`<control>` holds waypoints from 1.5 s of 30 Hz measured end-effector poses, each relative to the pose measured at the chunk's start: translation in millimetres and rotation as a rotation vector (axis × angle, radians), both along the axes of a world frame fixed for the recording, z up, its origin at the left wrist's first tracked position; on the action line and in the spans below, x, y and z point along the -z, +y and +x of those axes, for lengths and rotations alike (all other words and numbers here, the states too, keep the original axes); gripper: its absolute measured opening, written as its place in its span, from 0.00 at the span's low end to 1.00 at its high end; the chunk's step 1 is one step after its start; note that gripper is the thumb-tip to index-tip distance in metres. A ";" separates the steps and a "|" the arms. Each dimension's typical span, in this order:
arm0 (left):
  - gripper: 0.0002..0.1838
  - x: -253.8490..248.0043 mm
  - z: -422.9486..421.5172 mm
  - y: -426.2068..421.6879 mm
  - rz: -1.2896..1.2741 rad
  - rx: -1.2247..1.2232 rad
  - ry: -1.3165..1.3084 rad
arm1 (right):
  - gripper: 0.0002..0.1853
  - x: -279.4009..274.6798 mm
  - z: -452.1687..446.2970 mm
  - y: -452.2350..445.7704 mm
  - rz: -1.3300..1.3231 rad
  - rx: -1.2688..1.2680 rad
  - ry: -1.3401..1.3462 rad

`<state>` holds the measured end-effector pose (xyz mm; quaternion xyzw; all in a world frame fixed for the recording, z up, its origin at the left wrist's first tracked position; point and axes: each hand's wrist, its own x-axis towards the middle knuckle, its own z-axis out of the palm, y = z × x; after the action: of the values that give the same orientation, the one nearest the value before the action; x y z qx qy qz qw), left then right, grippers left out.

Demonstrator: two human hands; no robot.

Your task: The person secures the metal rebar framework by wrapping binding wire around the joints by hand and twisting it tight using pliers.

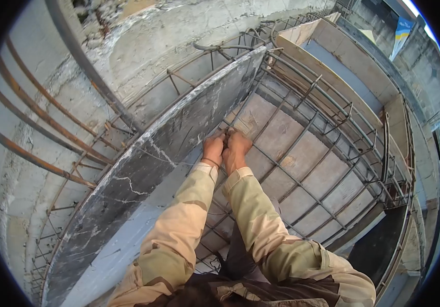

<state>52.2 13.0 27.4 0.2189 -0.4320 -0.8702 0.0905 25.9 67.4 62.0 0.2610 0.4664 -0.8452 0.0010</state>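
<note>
My left hand (212,150) and my right hand (238,147) are side by side, fingers closed, at the left edge of a rebar grid (297,182). Their fingertips meet near a bar, and what they pinch is hidden between them. Just left of my hands stands a dark formwork panel (179,130) with pale cement streaks. A thin wire (156,156) runs across its face toward my left wrist. Under the grid lie brownish boards (307,148). Camouflage sleeves cover both forearms.
Thick rusty bars (46,110) rise at the left beside a rough concrete wall (153,46). A rebar cage (332,102) borders the grid's far right side. Beyond it is a wooden form box (327,69). A dark panel (376,245) lies at lower right.
</note>
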 end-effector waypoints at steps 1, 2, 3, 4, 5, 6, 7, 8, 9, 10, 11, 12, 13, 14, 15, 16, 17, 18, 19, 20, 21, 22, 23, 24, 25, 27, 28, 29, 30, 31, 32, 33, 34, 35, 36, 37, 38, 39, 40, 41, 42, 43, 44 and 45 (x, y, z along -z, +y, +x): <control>0.16 -8.4 6.2 -1.3 0.065 0.013 -0.001 | 0.08 7.4 -4.2 -5.9 -0.020 0.010 -0.009; 0.16 -13.1 7.2 -4.6 0.046 0.028 -0.014 | 0.07 13.8 -10.1 -10.5 0.134 -0.008 -0.002; 0.16 -16.5 5.2 -10.8 0.105 0.065 -0.039 | 0.07 13.2 -10.8 -12.7 0.285 -0.024 0.002; 0.16 -20.2 4.1 -13.1 0.165 0.104 -0.064 | 0.07 12.9 -8.3 -12.4 0.265 -0.007 -0.011; 0.14 -24.0 4.1 -12.1 0.170 0.093 -0.103 | 0.06 11.1 -7.1 -11.5 0.275 -0.027 0.019; 0.14 -21.5 2.1 -9.9 0.155 0.109 -0.109 | 0.05 7.9 -5.9 -7.5 0.290 -0.049 0.051; 0.13 -19.6 0.0 -9.5 0.123 0.038 -0.199 | 0.05 5.1 -3.2 -2.1 0.273 -0.031 0.046; 0.11 -18.8 -3.8 -9.8 0.089 -0.035 -0.283 | 0.04 2.3 0.4 4.7 0.008 -0.047 -0.047; 0.11 -8.9 -12.1 -14.3 0.073 -0.022 -0.279 | 0.03 -0.2 1.5 9.3 -0.255 -0.069 -0.131; 0.10 6.5 -21.1 -21.2 0.183 -0.033 -0.291 | 0.03 -2.1 2.3 10.7 -0.267 -0.059 -0.126; 0.09 13.1 -27.1 -25.4 0.293 -0.046 -0.306 | 0.03 -2.8 3.1 10.0 -0.404 -0.006 -0.129; 0.09 5.8 -28.0 -24.6 0.283 -0.043 -0.306 | 0.03 -3.7 3.0 9.3 -0.538 0.045 -0.133; 0.09 -7.2 -26.0 -23.4 0.360 -0.047 -0.279 | 0.03 -8.2 3.9 9.0 -0.549 0.049 -0.135; 0.09 -20.1 -24.3 -21.7 0.435 -0.049 -0.255 | 0.04 -12.3 5.2 8.8 -0.573 0.076 -0.139; 0.09 -27.1 -25.7 -18.8 0.426 -0.044 -0.259 | 0.05 -14.0 5.0 9.4 -0.593 0.105 -0.141; 0.08 -33.8 -28.3 -14.3 0.361 -0.029 -0.195 | 0.05 -15.6 5.4 9.2 -0.600 0.112 -0.143; 0.08 -40.4 -30.4 -10.0 0.297 -0.013 -0.133 | 0.04 -16.7 8.0 8.7 -0.498 0.088 -0.058; 0.08 -41.8 -35.9 -9.8 0.294 -0.011 -0.141 | 0.04 -19.2 12.8 9.7 -0.392 0.062 0.023; 0.08 -45.5 -45.7 -10.9 0.377 -0.058 -0.199 | 0.04 -22.5 15.6 11.8 -0.393 0.064 0.021; 0.08 -48.5 -52.4 -10.6 0.459 -0.105 -0.254 | 0.04 -26.7 17.4 14.2 -0.222 0.018 0.006; 0.08 -56.4 -50.6 -1.5 0.456 -0.104 -0.254 | 0.06 -30.4 19.5 15.5 -0.053 -0.028 -0.010; 0.09 -71.0 -41.5 18.3 -0.212 0.100 -0.312 | 0.06 -30.7 29.7 22.8 -0.055 -0.029 -0.016; 0.09 -85.1 -31.7 40.5 -0.881 0.301 -0.346 | 0.06 -26.0 30.9 19.9 -0.059 -0.039 -0.038; 0.10 -89.2 -26.0 57.6 -1.549 0.498 -0.355 | 0.06 -24.3 34.2 20.5 -0.061 -0.052 -0.057; 0.10 -70.9 -23.1 69.3 -1.545 0.493 -0.362 | 0.06 -21.1 38.6 22.2 -0.060 -0.064 -0.077; 0.10 -40.9 -16.2 82.1 -1.659 -0.153 -0.298 | 0.06 -13.5 49.2 27.0 -0.049 -0.094 -0.117; 0.10 -43.1 -14.2 79.9 -1.647 -0.167 -0.308 | 0.07 -9.8 53.7 29.1 -0.038 -0.114 -0.133; 0.11 -45.0 -10.8 76.9 -1.605 -0.113 -0.289 | 0.07 -6.0 58.9 30.5 -0.027 -0.134 -0.149; 0.12 -58.0 -5.6 75.4 -1.562 -0.060 -0.267 | 0.07 -3.4 63.8 32.8 -0.016 -0.152 -0.164; 0.12 -66.3 0.8 74.8 -1.549 -0.068 -0.277 | 0.07 0.2 70.1 35.3 -0.004 -0.167 -0.185; 0.11 -75.1 6.1 75.3 -1.376 -0.011 -0.327 | 0.07 3.2 75.6 38.5 0.012 -0.182 -0.202; 0.10 -79.4 8.2 74.5 -1.196 0.039 -0.368 | 0.07 5.2 78.1 43.9 0.033 -0.197 -0.215; 0.10 -59.9 5.3 68.3 -1.173 0.025 -0.368 | 0.07 6.9 80.9 49.6 0.056 -0.213 -0.227; 0.10 -23.4 -2.0 60.0 -0.941 0.032 -0.255 | 0.08 8.0 82.0 56.1 0.081 -0.226 -0.239; 0.11 -14.7 -1.0 56.4 -0.707 0.038 -0.142 | 0.08 8.5 83.9 64.4 0.108 -0.238 -0.252; 0.11 -4.3 4.5 55.9 -0.680 0.026 -0.141 | 0.08 8.9 87.4 73.2 0.138 -0.250 -0.269; 0.12 -10.8 11.4 54.5 -0.639 0.037 -0.127 | 0.08 8.1 84.7 78.5 0.165 -0.261 -0.278; 0.12 -10.1 16.7 51.5 -0.602 0.050 -0.114 | 0.08 -1.7 78.8 73.8 0.190 -0.272 -0.289; 0.12 -7.3 21.7 49.9 -0.579 0.037 -0.110 | 0.08 -13.5 75.3 82.2 0.563 -0.322 0.016; 0.12 -4.5 28.6 51.1 -0.587 0.031 -0.085 | 0.10 -26.5 70.0 91.9 0.925 -0.368 0.331; 0.11 1.7 35.7 53.0 -0.602 0.027 -0.059 | 0.09 -46.2 61.2 90.3 1.121 -0.380 0.442; 0.11 8.3 37.9 57.6 -0.605 -0.113 0.119 | 0.09 -63.1 45.8 82.1 1.308 -0.381 0.564; 0.11 26.7 32.0 58.5 -0.601 -0.128 0.135 | 0.09 -68.8 26.1 70.7 1.314 -0.377 0.586; 0.10 54.6 26.8 61.2 -0.583 -0.153 0.108 | 0.10 -65.9 8.8 61.0 1.492 -0.514 0.703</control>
<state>79.0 74.2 -27.2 0.1690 -0.6404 -0.7105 0.2377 34.6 128.4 127.9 -0.1969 0.9172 -0.3234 -0.1241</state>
